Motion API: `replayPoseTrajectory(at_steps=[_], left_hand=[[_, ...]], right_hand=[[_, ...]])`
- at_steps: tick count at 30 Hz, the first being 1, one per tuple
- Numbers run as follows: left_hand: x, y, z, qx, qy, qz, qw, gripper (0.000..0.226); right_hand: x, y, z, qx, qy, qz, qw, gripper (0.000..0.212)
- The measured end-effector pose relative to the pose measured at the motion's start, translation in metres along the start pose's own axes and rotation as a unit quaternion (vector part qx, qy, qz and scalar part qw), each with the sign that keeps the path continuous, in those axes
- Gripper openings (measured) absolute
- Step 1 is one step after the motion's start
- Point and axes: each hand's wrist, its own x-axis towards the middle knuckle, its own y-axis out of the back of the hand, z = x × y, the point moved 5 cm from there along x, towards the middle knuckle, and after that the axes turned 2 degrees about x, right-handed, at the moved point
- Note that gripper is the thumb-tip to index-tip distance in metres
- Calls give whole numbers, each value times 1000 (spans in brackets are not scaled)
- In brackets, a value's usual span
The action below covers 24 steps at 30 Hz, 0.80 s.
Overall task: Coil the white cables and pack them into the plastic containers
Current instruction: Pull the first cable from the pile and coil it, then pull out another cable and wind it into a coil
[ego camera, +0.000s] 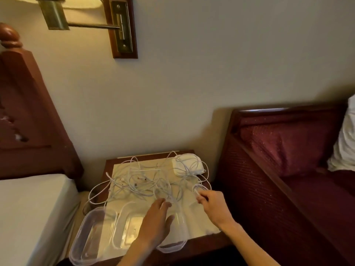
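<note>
Nearest, three clear plastic containers sit in a row on the front of the nightstand (207, 244). The left container (90, 240) hangs over the front-left corner and looks empty. The middle container (124, 233) has something small and pale at its bottom, too blurred to name. The right container (176, 244) is mostly hidden behind the left hand (157, 221), so its contents cannot be told; only its rounded front rim shows.

The left hand hovers flat, fingers spread wide, over the containers, its fingertips reaching the edge of the cables (142, 183). The right hand (213, 204) pinches a small loop (199, 189) of white cable between thumb and fingers.

The cables lie in a loose thin tangle across a pale cloth (196, 214) covering the dark wooden top; one strand droops off the left edge. Single cables cannot be counted. Behind, at the back right corner, a white rounded block (189, 164) has cable draped over it.

Beyond, a brass wall lamp (86, 20) is cut off at the top.
</note>
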Motion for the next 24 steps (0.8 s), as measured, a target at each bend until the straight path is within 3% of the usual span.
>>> replayPoseTrajectory(at_steps=[5, 12, 15, 20, 24], left_hand=[[-11, -33, -5, 84, -41, -35, 995, 47], [-16, -44, -7, 90, -27, -50, 994, 44], [-16, -45, -7, 81, -40, -41, 995, 38], [-16, -48, -9, 85, -35, -43, 995, 38], [-16, -45, -8, 74, -28, -55, 995, 39]], right_hand=[[-11, -35, 41, -235, 3, -34, 971, 24], [-6, -49, 45, -230, -8, -105, 967, 22], [-4, -51, 43, -220, 6, -139, 965, 6], [3, -58, 52, -267, 9, -180, 947, 19], [0, -58, 45, -305, 22, -155, 939, 22]])
